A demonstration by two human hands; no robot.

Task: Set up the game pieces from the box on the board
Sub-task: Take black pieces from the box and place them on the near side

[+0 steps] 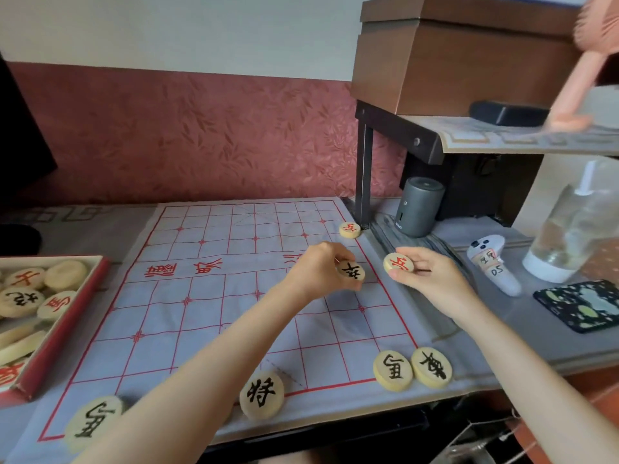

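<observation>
Head view, hands pinching pieces

Your worktop has the cloth board spread flat across its middle, reaching the near edge. On your left, the open box sits at the board's left margin. Right of the board, at the far side, a shelf leg stands with a grey cylinder just beside it. Nearer you lies a white controller. Further right, a clear bottle stands upright, with a phone in a patterned case lying flat near it.
</observation>
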